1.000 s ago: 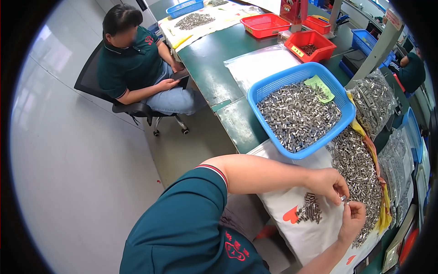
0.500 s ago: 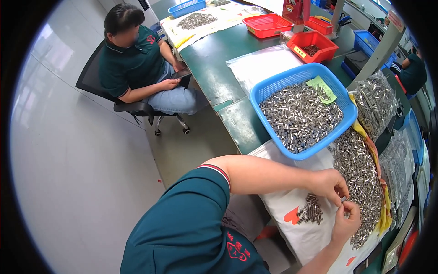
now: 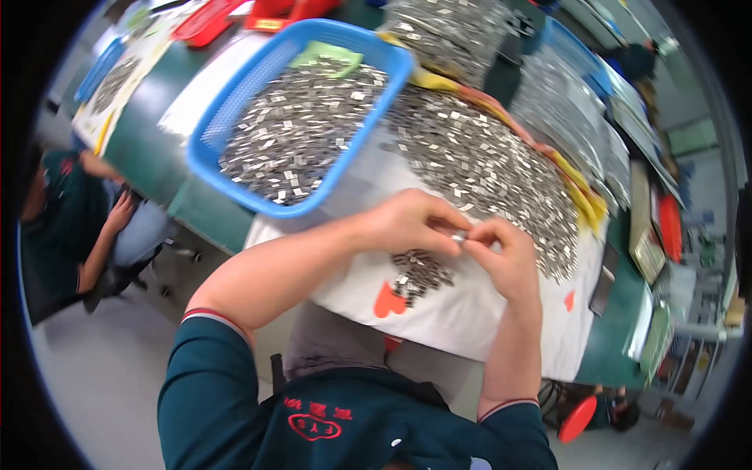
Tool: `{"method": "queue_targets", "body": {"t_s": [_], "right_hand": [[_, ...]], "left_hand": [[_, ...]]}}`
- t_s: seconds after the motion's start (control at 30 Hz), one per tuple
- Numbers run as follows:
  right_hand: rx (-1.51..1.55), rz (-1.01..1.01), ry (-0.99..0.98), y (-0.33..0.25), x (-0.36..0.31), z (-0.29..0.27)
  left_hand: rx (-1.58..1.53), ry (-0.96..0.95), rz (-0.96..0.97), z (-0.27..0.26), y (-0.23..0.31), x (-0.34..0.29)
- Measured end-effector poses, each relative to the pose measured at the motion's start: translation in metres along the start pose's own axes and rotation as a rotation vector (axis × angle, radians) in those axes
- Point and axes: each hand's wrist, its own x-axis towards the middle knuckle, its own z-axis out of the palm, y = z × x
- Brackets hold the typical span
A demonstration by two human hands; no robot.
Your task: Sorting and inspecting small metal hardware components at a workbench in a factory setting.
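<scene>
In front of me, over a white cloth (image 3: 462, 329), both hands come together fingertip to fingertip. A small silvery metal piece (image 3: 459, 237) shows between them, too blurred to make out its exact shape. My left hand (image 3: 411, 223) is closed in a pinch at its left side, and my right hand (image 3: 505, 252) pinches from the right. Just below my left hand lies a small heap of short metal pieces (image 3: 421, 274). Beyond the hands spreads a much larger pile of similar pieces (image 3: 493, 168).
A blue plastic basket (image 3: 205, 157) full of metal pieces, with a green slip (image 3: 333, 56), stands left. A yellow-orange cloth (image 3: 540, 149) edges the big pile. Clear bags (image 3: 568, 117) lie behind it. A seated person (image 3: 74, 219) is at far left.
My view has swung to the right, so the basket and seated person appear further left. My hands stay together at the small metal piece.
</scene>
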Motion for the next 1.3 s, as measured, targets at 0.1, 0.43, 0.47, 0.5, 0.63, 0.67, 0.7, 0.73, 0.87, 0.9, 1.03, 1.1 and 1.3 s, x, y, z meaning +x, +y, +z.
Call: {"method": "queue_targets", "body": {"t_s": [0.1, 0.43, 0.47, 0.5, 0.63, 0.67, 0.7, 0.73, 0.87, 0.9, 1.03, 1.1, 1.3], "right_hand": [[-0.042, 0.078, 0.141, 0.007, -0.001, -0.020], [-0.646, -0.114, 0.367, 0.025, 0.009, -0.003], [-0.642, -0.108, 0.369, 0.027, 0.007, -0.001], [-0.677, -0.099, 0.336, 0.028, 0.004, 0.001], [-0.652, -0.074, 0.264, 0.028, 0.003, -0.003], [-0.651, -0.071, 0.272, 0.028, 0.004, -0.003], [-0.649, -0.054, 0.283, 0.028, 0.004, -0.003], [-0.645, -0.034, 0.293, 0.028, 0.003, -0.003], [-0.695, -0.073, 0.299, 0.030, 0.005, -0.005], [-0.665, -0.061, 0.305, 0.029, 0.005, -0.007], [-0.143, 0.131, 0.289, 0.008, 0.000, -0.016], [0.083, 0.088, 0.192, 0.012, -0.004, -0.012], [0.184, -0.123, 0.097, 0.008, -0.004, 0.002]], "left_hand": [[0.005, -0.078, -0.066, 0.006, -0.002, 0.008], [0.104, -0.256, -0.089, 0.015, 0.006, 0.003], [0.134, -0.233, -0.109, 0.014, 0.010, 0.002], [0.164, -0.210, -0.129, 0.014, 0.013, 0.002], [0.120, -0.212, -0.102, 0.011, 0.004, 0.003], [0.134, -0.212, -0.088, 0.012, 0.002, 0.003], [0.147, -0.212, -0.074, 0.011, 0.002, 0.005], [0.149, -0.222, -0.077, 0.011, 0.003, 0.005], [0.134, -0.191, -0.092, 0.011, 0.005, 0.004], [0.109, -0.175, -0.090, 0.010, 0.005, 0.004], [-0.070, -0.077, -0.108, 0.009, 0.000, 0.007], [-0.255, 0.001, -0.124, 0.008, 0.000, 0.008], [-0.296, 0.019, -0.051, 0.004, 0.000, 0.007]]}}
